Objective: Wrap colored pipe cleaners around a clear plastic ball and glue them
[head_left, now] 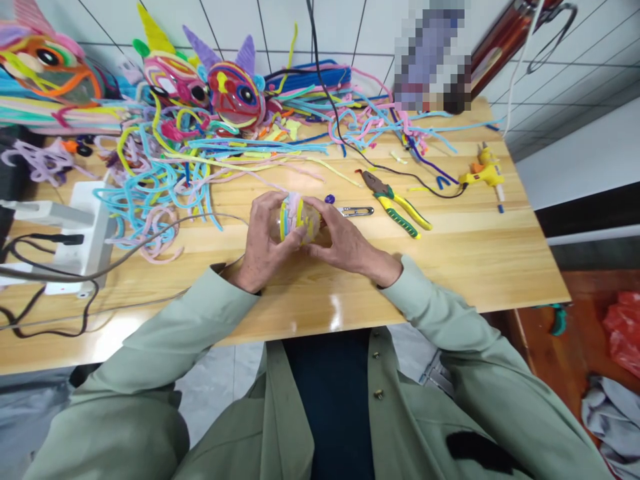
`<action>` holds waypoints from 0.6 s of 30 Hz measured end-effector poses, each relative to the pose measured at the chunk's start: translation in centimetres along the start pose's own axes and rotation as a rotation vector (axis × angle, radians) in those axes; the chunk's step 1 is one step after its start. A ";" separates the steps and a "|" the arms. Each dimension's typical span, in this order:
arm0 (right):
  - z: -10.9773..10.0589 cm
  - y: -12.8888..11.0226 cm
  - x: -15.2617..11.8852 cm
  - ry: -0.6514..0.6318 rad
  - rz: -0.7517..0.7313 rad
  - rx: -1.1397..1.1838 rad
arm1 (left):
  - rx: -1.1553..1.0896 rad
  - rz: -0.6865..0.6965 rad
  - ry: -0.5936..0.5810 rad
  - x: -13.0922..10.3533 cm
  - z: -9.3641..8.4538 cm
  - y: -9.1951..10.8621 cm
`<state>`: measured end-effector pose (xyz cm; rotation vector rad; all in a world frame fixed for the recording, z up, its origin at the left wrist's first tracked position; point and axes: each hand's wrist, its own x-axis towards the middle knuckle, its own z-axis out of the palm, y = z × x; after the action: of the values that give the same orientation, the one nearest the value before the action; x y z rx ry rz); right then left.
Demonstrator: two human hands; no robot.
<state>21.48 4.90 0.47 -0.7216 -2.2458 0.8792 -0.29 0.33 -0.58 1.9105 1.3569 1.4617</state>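
Green jacket [285,400], ball [295,217] between hands [263,237]

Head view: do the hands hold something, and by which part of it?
Yes: a clear rounded object with yellow, blue and pink strips, held by its sides, between the left hand and the right hand.

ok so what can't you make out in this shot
All in the head view:
round wrapped piece: its sides are covered by the fingers of the left hand and right hand
metal snips: one end is hidden behind the right hand
pixelated patch: pixelation masks whatever is there
red flask: cut off by the top edge, base masked by pixelation
orange-trimmed figure: cut off by the left edge
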 end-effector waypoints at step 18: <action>0.4 0.7 0.1 0.005 0.034 0.058 | -0.023 -0.089 -0.011 0.3 -0.3 -0.2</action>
<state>21.32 5.21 -0.29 -0.7367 -2.2000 0.9541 -0.63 0.64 -0.43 1.8177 1.3959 1.4165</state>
